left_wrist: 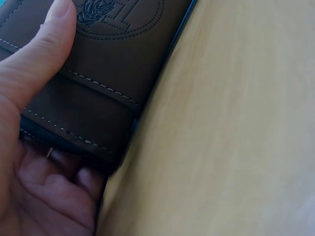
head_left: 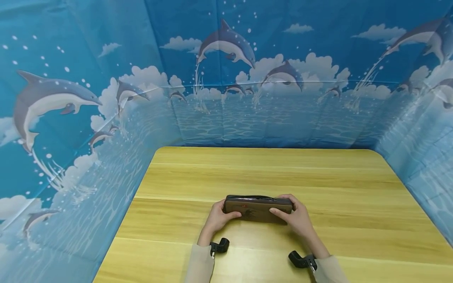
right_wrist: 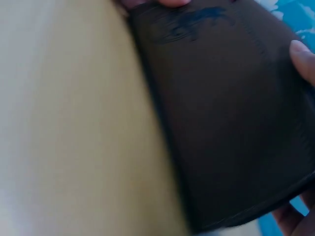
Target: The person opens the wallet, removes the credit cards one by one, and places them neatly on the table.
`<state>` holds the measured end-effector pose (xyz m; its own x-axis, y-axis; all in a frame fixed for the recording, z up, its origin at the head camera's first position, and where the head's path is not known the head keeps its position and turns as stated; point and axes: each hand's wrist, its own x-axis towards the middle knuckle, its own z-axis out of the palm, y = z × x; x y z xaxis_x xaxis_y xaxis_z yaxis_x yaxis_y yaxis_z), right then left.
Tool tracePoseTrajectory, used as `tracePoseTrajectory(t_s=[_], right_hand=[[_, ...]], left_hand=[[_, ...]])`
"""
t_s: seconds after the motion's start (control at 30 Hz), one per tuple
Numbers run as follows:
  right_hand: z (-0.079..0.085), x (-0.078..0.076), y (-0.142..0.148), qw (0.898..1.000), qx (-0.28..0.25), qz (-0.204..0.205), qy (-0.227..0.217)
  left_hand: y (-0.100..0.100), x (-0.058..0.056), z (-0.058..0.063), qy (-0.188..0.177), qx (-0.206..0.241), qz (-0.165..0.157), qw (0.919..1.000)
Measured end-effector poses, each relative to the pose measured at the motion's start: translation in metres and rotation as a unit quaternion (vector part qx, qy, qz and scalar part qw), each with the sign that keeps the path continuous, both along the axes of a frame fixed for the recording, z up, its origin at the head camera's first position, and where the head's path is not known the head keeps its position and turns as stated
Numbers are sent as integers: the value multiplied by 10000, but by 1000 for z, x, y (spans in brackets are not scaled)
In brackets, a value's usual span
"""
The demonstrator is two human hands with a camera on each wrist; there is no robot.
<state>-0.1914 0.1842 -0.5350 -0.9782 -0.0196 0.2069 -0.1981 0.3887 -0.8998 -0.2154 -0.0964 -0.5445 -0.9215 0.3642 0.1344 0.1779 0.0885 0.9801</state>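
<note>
A dark brown zip wallet point(head_left: 257, 211) is held between both hands at mid-table, its long zipped edge facing up. Whether its lower edge touches the table, I cannot tell. The left hand point(head_left: 216, 218) grips one end, thumb across the front face and fingers behind. At the other end the right hand point(head_left: 299, 220) pinches it likewise. In the left wrist view the wallet point(left_wrist: 113, 64) shows pale stitching and an embossed emblem. An animal-shaped mark lies on the wallet point(right_wrist: 221, 113) in the right wrist view, with the right thumb point(right_wrist: 304, 61) at its edge.
The wood-grain table point(head_left: 283, 173) stretches beneath and beyond the hands. A blue dolphin-print sheet point(head_left: 226, 114) hangs around its back and sides. Black camera mounts point(head_left: 220, 246) sit at both wrists, by the beige sleeves point(head_left: 199, 263).
</note>
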Motion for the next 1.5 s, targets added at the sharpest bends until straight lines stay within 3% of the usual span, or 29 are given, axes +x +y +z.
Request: tracePoseTrajectory(t_s=[0.17,0.33,0.73,0.93,1.23,1.5], right_hand=[[17,-7,-6,9983,505,126,279],[21,-10,-11,9957,753,210,501],[14,-8,-16,9960,38,307,839],[11,-8,-15,9923,-78,483,1136],[38,5,-26,9853,-360,556,1573],[33,3,-29,9756,-655,456,2047]], left_hand=[[2,0,0,18,-42,47,10000],[2,1,0,8,-23,44,10000],[1,4,0,65,-42,44,10000],[1,3,1,101,-51,51,9999],[1,3,1,68,2,4,10000],[1,3,1,100,-11,10,9999]])
